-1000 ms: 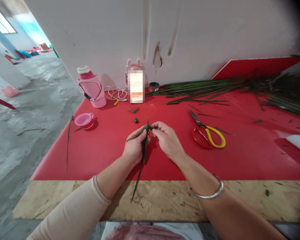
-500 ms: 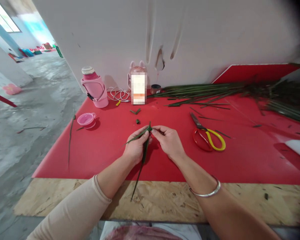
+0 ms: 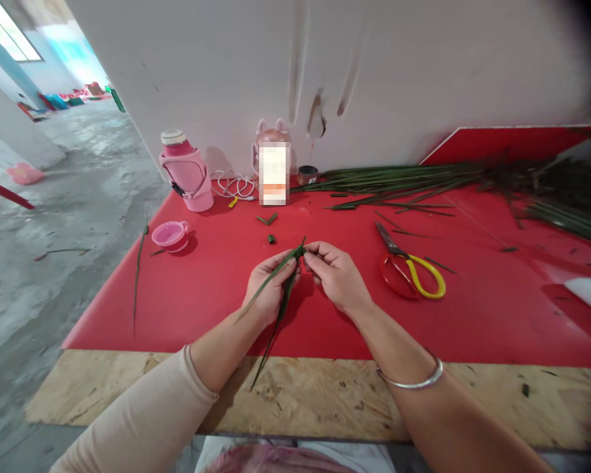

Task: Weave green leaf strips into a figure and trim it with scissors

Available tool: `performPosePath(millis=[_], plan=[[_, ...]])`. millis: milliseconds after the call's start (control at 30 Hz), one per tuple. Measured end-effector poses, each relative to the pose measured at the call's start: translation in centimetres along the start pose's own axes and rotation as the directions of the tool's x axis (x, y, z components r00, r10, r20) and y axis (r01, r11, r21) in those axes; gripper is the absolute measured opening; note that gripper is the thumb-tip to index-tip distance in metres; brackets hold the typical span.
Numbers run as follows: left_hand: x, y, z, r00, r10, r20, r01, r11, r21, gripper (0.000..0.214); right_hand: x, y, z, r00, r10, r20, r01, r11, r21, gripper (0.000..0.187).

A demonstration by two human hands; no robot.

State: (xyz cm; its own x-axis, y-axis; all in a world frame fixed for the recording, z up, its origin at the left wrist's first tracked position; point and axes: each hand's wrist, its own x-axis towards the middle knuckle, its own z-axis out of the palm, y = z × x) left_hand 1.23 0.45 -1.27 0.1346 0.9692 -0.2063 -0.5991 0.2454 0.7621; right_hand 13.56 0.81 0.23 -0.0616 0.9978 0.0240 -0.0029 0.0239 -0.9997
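Between my two hands, above the red-covered table (image 3: 217, 309), is a long green leaf strip (image 3: 284, 303), folded at its upper end. My left hand (image 3: 268, 286) is closed around it, thumb pressed on the fold. One narrow tail lies across the back of that hand; another hangs down toward the table's front edge. My right hand (image 3: 335, 270) pinches the folded end with thumb and forefinger. A small rolled piece of leaf (image 3: 271, 239) and a bent leaf scrap (image 3: 267, 219) lie just beyond my hands. Part of the fold is hidden by my fingers.
Scissors (image 3: 426, 276) with red and yellow handles lie at the right. Long leaves (image 3: 404, 176) are heaped along the back wall. A pink bottle (image 3: 187, 174), a pink cup (image 3: 171, 236), a white cable (image 3: 234, 186) and a small dark jar (image 3: 307, 175) stand at the back left.
My right hand has shifted slightly right, and the leaf's folded tip leans further that way. The tail over my left hand now lies lower and reaches toward the wrist.
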Motion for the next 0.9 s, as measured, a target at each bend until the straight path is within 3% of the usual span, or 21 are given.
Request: performPosePath(millis=[233,367,467,567,700,767,900], plan=[[-0.2,-0.2,0.0,1.0,0.002,-0.023,-0.002,1.0,-0.016,0.029,0.0,0.2,0.9,0.997,0.018,-0.078,-0.009,0.995,0.103,0.013],[0.2,0.2,-0.6,0.997,0.045,0.058,-0.049,0.997,0.068,0.03,0.2,0.2,0.5,0.993,0.045,-0.105,-0.032,0.991,0.13,0.015],[0.9,1.5,-1.4,0.989,-0.063,0.137,0.046,0.991,0.129,0.031,0.3,-0.1,-0.5,0.994,0.045,-0.097,-0.036,0.995,0.091,0.017],[1.3,2.7,-1.7,0.996,-0.068,0.055,0.062,0.992,0.111,0.024,0.1,-0.3,-0.9,0.999,0.009,-0.04,-0.011,0.999,-0.051,0.016],[0.9,2.6,-1.3,0.994,0.109,0.018,-0.106,0.893,0.437,0.028,-0.3,-0.1,-0.2,1.0,-0.01,0.011,0.012,0.97,-0.242,0.017],[0.7,2.2,-1.1,0.985,0.173,0.009,-0.153,0.84,0.52,0.025,-0.4,0.2,0.3,0.999,-0.013,0.041,0.021,0.978,-0.208,0.015],[0.7,1.5,-0.9,0.987,0.151,-0.047,-0.119,0.903,0.413,0.022,-0.3,0.7,1.2,0.999,-0.021,0.036,0.025,0.991,-0.13,0.014]])
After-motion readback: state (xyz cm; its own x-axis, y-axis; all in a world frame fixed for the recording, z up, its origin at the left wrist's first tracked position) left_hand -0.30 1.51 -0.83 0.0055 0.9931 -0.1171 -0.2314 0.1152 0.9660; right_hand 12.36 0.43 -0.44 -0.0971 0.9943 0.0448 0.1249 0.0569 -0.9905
